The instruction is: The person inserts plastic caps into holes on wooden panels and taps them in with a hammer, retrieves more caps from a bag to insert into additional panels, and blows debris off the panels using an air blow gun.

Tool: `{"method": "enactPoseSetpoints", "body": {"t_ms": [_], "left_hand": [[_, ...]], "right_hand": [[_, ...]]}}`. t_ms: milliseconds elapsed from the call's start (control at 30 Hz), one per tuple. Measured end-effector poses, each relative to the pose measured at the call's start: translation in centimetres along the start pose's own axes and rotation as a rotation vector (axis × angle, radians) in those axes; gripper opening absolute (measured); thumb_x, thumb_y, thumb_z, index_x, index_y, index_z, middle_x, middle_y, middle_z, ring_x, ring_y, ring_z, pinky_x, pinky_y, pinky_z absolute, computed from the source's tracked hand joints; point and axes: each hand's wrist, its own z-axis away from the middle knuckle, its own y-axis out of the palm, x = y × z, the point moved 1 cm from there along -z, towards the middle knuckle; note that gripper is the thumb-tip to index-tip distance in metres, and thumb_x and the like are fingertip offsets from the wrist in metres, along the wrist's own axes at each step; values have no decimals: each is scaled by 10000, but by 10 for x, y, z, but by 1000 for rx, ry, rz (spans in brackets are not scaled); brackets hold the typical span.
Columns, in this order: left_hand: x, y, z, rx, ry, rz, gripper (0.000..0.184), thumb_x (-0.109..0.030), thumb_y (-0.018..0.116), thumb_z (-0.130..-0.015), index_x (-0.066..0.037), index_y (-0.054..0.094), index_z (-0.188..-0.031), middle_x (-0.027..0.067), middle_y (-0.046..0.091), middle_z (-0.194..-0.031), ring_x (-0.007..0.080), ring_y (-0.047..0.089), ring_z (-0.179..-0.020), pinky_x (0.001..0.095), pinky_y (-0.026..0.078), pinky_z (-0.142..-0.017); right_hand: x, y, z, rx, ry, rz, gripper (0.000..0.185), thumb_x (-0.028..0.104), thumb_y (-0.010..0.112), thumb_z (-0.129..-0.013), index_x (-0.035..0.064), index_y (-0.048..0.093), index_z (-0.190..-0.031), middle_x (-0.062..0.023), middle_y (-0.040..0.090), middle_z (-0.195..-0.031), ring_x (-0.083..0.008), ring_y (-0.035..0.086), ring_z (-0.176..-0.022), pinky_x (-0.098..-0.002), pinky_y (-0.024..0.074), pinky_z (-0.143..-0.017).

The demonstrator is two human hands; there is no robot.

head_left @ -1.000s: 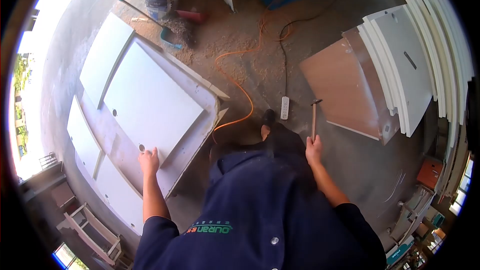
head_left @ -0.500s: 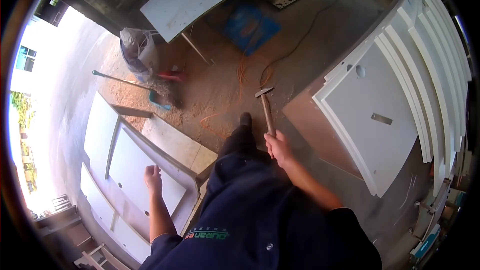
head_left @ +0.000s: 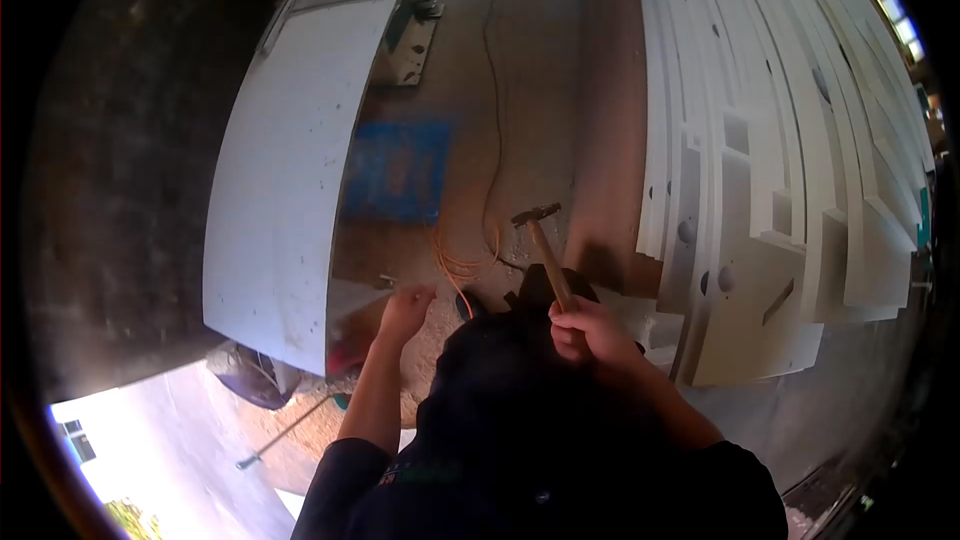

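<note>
My right hand [head_left: 590,330] is wrapped round the wooden handle of a hammer [head_left: 548,258]. Its dark metal head points away from me, above the floor. My left hand [head_left: 407,312] is held out beside the near end of a long white worktop, fingers curled together. Whatever they may hold is too small or hidden to make out. Below and between my hands, an orange cord [head_left: 458,265] lies coiled on the dusty floor.
The long white worktop [head_left: 285,160] runs along the left. Stacked white panels [head_left: 745,320] fill the right, beside a brown board [head_left: 612,90]. A blue sheet [head_left: 400,172] and a dark cable [head_left: 497,120] lie on the floor. A sack [head_left: 250,375] stands lower left near a long-handled tool [head_left: 285,432].
My view has turned left, bringing the worktop alongside me and the panel stack to my right. The hammer has stayed in my right hand. The white cabinet pieces on the left have left view.
</note>
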Motion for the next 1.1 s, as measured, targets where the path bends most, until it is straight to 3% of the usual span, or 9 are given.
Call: {"method": "enactPoseSetpoints", "body": {"t_ms": [133, 233, 400, 500, 667, 767, 800, 1033, 1100], "left_hand": [[-84, -53, -123, 103, 252, -186, 480, -436, 493, -975, 0, 693, -988, 208, 697, -949, 376, 658, -926, 401, 504, -822], [-122, -74, -210, 332, 189, -53, 514, -456, 451, -992, 2, 682, -1028, 221, 686, -989, 377, 651, -936, 399, 496, -827], [-141, -89, -337, 317, 219, -24, 544, -466, 406, -1009, 12, 662, -1043, 183, 695, -1020, 300, 653, -927, 399, 488, -830], [-156, -125, -422, 231, 80, -10, 533, -457, 415, -1012, 14, 664, -1030, 145, 700, -994, 253, 646, -904, 371, 491, -815], [-188, -166, -519, 140, -109, 284, 488, -414, 420, -1021, 10, 661, -1021, 130, 696, -949, 224, 646, -848, 342, 496, -778], [-234, -182, -586, 3, -2, 276, 445, -382, 434, -1023, 6, 652, -1035, 115, 692, -931, 195, 637, -784, 324, 500, -729], [-253, -185, -613, 21, -15, 321, 479, -443, 428, -1024, -29, 662, -965, 43, 664, -893, 127, 579, -707, 263, 455, -643], [-376, -191, -884, 205, 207, 229, 484, -404, 433, -1012, 14, 667, -942, 133, 666, -893, 196, 622, -749, 333, 489, -708], [-480, -220, -937, 310, 231, 38, 475, -399, 435, -1006, 13, 661, -938, 155, 655, -867, 228, 625, -781, 365, 480, -725]], "right_hand": [[56, 28, -38, -101, -155, -229, 95, 145, 558, -921, 97, 484, -954, -3, 468, -679, -116, 444, -504, -257, 325, -464], [97, 20, -98, -150, -227, -352, 99, 154, 562, -926, 103, 480, -947, -5, 469, -677, -116, 444, -499, -260, 323, -450], [200, -11, -216, -250, -275, -498, 110, 160, 556, -936, 112, 462, -907, -10, 481, -657, -118, 446, -492, -254, 324, -440], [335, -24, -308, -233, -162, -572, 129, 167, 557, -939, 113, 452, -888, -16, 489, -638, -118, 447, -482, -258, 330, -426], [501, 0, -346, -367, -529, -16, 148, 173, 589, -931, 80, 484, -887, -15, 499, -628, -139, 502, -463, -269, 372, -413], [572, -9, -374, -366, -546, 48, 143, 174, 608, -921, 70, 511, -903, -11, 511, -626, -133, 516, -470, -259, 382, -424], [597, -18, -386, -280, -477, 30, 140, 180, 628, -909, 69, 544, -893, 0, 514, -623, -119, 510, -483, -252, 381, -439], [719, -139, -554, -816, -498, 312, 218, 279, 634, -894, 99, 553, -800, 20, 469, -585, -93, 406, -453, -275, 315, -401], [734, -178, -594, -950, -340, 281, 256, 304, 643, -877, 81, 572, -773, -2, 479, -583, -120, 430, -483, -306, 339, -431]]}}
